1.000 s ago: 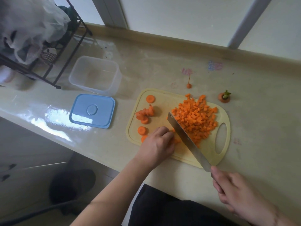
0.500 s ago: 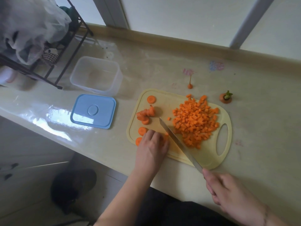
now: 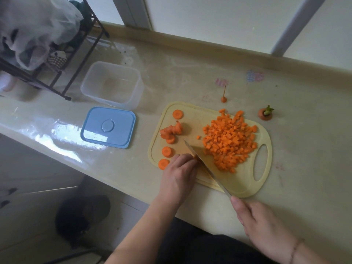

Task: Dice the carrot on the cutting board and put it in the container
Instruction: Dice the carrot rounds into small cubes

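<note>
On the board [image 3: 245, 189], carrot slices are pinned under the curled left hand [image 3: 179, 174] so the knife [image 3: 206, 168] — clasped by the right hand [image 3: 255, 218] — can be guided beside the dice [image 3: 230, 141]; the container [image 3: 112, 83] stands empty.

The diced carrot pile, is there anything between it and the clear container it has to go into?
Nothing closes the container: it is open, its blue lid lying flat on the counter in front of it. Between it and the diced carrot pile lie only uncut carrot slices on the cutting board and bare counter.
</note>
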The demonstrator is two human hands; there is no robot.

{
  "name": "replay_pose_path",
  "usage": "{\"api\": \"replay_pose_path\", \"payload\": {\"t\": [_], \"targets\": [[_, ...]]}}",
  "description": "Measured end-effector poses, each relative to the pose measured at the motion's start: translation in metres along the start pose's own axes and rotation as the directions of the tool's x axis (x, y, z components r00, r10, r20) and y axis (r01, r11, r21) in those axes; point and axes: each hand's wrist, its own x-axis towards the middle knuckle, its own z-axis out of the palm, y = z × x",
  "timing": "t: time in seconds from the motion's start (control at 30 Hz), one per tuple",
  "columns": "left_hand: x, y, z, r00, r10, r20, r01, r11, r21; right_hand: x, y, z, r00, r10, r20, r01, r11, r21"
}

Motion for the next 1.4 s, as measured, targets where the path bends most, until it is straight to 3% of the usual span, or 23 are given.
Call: {"api": "replay_pose_path", "payload": {"t": [0.23,0.47,0.7,0.9,1.17,1.4], "targets": [[-0.003,0.003,-0.007,0.999,0.032,-0.029,-0.031,0.999,0.022,-0.001,0.000,-0.003,1.000,-0.008,0.008,0.007,0.995,0.099],[-0.004,0.003,-0.005,1.000,0.027,-0.008,-0.027,1.000,0.015,-0.002,0.007,0.003,1.000,0.008,0.017,-0.008,1.000,0.006],[-0.002,0.005,-0.011,1.000,0.024,0.006,-0.024,1.000,0.016,0.013,-0.012,0.007,1.000,-0.025,0.019,0.023,0.997,0.069],[-0.012,-0.001,-0.017,0.993,-0.016,-0.119,0.016,1.000,-0.004,-0.004,-0.003,-0.007,0.998,-0.005,0.062,-0.003,0.993,0.118],[-0.013,-0.005,-0.013,0.992,0.015,-0.124,0.001,0.991,0.131,-0.004,0.004,-0.001,0.999,-0.007,0.038,0.007,1.000,-0.010],[-0.006,-0.006,-0.011,0.994,-0.005,-0.106,0.016,0.994,0.108,-0.002,0.006,0.002,0.999,0.014,0.033,-0.014,1.000,0.014]]}}
